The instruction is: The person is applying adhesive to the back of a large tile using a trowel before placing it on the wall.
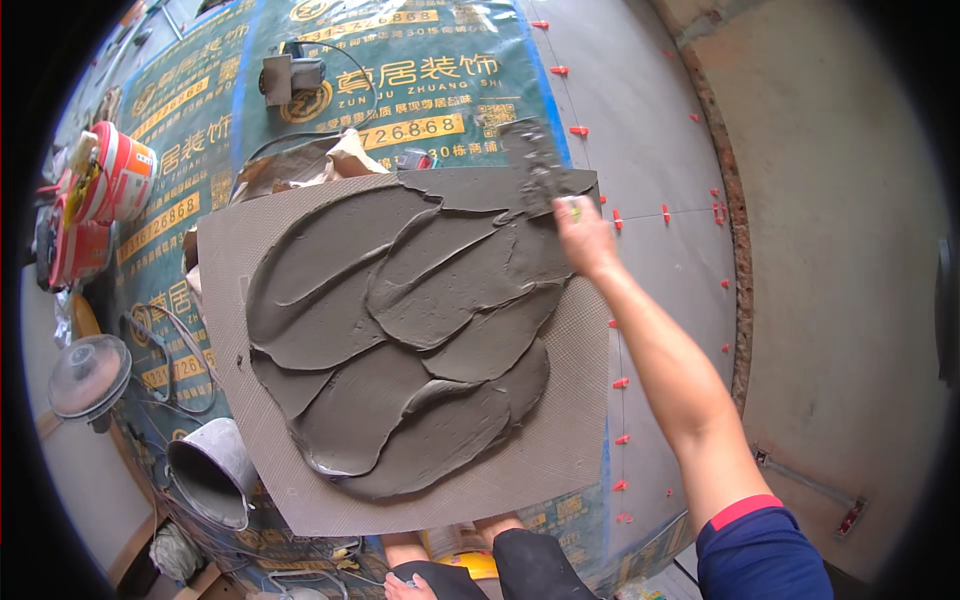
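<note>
My right hand [585, 235] is closed around the handle of a trowel [535, 165], whose blade is smeared with grey mortar. The blade is over the far right corner of a large tile [285, 480], whose face has a fine grid texture. Grey mortar [440, 320] covers much of that face in broad, overlapping swirls and reaches the far edge. Bare tile shows along the left, near and right sides. At the bottom edge, my left hand [408, 588] rests on my knee, its visible fingers lying flat and holding nothing.
Green printed floor sheeting [420, 75] lies under the tile. Laid floor tiles [660, 290] with red spacer clips [620, 383] run along the right. At left are a grey bucket [215, 470], red-and-white buckets [125, 175] and cables [165, 350]. A small tool [292, 75] sits beyond.
</note>
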Motion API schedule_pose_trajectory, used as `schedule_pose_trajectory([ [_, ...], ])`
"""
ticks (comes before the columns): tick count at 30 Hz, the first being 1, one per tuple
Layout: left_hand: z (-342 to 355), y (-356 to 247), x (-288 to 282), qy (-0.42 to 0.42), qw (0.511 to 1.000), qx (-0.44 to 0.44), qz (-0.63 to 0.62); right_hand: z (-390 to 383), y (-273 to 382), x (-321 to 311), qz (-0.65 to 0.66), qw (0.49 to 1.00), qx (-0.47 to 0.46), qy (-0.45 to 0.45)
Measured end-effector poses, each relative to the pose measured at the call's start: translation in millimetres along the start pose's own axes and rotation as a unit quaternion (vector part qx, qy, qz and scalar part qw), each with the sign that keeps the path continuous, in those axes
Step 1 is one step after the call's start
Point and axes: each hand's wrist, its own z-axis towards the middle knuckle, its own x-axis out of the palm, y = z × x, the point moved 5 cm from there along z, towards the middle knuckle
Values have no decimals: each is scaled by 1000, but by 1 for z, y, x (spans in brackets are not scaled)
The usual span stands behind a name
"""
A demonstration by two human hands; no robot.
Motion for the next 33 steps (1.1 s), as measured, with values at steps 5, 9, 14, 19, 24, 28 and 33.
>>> schedule_pose_trajectory([
  [5,2,10,1,-15,1000,-3,-14,19,-31,-33,-107,991,7,-79],
  [9,3,15,6,-2,1000,-8,8,-48,16,-26,-4,995,-96,30],
  [14,5,10,3,16,1000,-5,11,-116,121,45,61,963,-139,223],
  [19,7,19,18,8,999,-32,-15,-54,145,77,63,980,-133,135],
  [24,11,23,12,15,1000,-5,-17,33,36,36,119,992,34,1],
  [28,14,34,2,20,1000,0,-14,-8,-59,2,223,969,100,23],
  [33,22,66,35,23,997,-21,-69,-69,-47,19,293,930,159,155],
])
